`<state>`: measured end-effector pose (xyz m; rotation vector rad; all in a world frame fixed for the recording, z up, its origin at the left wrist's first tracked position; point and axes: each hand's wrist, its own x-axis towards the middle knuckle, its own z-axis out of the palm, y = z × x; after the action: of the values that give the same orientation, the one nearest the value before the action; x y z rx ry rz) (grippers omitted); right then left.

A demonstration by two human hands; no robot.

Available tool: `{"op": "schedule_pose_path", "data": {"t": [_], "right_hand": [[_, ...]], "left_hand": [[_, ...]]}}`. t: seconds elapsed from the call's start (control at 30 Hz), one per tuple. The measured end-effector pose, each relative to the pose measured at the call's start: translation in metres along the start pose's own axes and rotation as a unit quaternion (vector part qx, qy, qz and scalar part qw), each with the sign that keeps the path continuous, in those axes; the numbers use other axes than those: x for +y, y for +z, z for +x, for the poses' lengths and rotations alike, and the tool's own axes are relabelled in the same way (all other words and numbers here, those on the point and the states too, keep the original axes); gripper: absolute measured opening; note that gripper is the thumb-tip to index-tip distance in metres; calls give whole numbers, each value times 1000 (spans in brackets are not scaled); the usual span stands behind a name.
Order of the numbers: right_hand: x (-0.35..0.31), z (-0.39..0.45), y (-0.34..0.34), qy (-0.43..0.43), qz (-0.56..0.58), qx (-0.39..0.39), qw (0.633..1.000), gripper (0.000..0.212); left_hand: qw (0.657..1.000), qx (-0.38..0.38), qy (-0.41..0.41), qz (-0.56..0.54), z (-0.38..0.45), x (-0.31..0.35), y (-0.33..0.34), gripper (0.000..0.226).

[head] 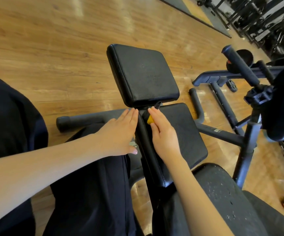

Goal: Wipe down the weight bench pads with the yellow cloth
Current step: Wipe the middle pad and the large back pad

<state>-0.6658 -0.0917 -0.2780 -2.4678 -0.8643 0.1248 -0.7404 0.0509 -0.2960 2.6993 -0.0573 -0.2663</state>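
The weight bench has a black upper pad (143, 74), a black middle pad (185, 133) and a scuffed, speckled lower pad (222, 193). My right hand (163, 133) lies flat with straight fingers on the left part of the middle pad, pressing the yellow cloth (150, 120). Only a small corner of the cloth shows beside my index finger. My left hand (120, 132) lies flat with straight fingers along the middle pad's left edge and holds nothing. Both sets of fingertips reach the gap between the upper and middle pads.
A padded roller bar (80, 120) sticks out left of the bench, and another (196, 106) to the right. The bench's steel frame (246, 143) and a second machine (260, 92) stand at right. Wood floor surrounds them, with racks (265, 19) at the far right. My dark trousers (90, 193) fill the lower left.
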Motion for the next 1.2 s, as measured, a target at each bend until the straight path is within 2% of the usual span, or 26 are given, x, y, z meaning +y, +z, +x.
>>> {"op": "schedule_pose_path", "data": {"t": [0.1, 0.2, 0.3, 0.43, 0.47, 0.63, 0.77, 0.87, 1.07, 1.2], "right_hand": [[18, 1, -14, -30, -1, -41, 999, 46], [40, 9, -28, -19, -9, -27, 999, 46], [55, 27, -38, 57, -6, 26, 998, 42], [45, 48, -23, 179, -10, 132, 975, 39], [37, 48, -16, 168, -21, 132, 977, 40], [6, 12, 3, 11, -10, 41, 999, 43], [24, -14, -9, -28, -12, -5, 1000, 47], [48, -11, -21, -36, -31, 4, 999, 45], [92, 39, -51, 86, -43, 66, 993, 41], [97, 78, -61, 159, -27, 57, 985, 37]], "left_hand": [[1000, -1, -3, -3, 1, 1, 0, 114], [1000, 4, -4, -2, 1, 1, 1, 114], [1000, 10, -8, 7, 2, 2, 4, 114], [1000, 17, -16, -2, 3, 5, 6, 115], [1000, 22, -20, -4, 3, 6, 7, 115], [997, 41, -55, -20, 4, 15, 12, 119], [996, 35, -67, -37, 7, 20, 10, 121], [996, 32, -69, -41, 8, 23, 9, 121], [996, 42, -63, -47, 7, 22, 10, 120], [996, 51, -56, -39, 7, 20, 12, 121]]}}
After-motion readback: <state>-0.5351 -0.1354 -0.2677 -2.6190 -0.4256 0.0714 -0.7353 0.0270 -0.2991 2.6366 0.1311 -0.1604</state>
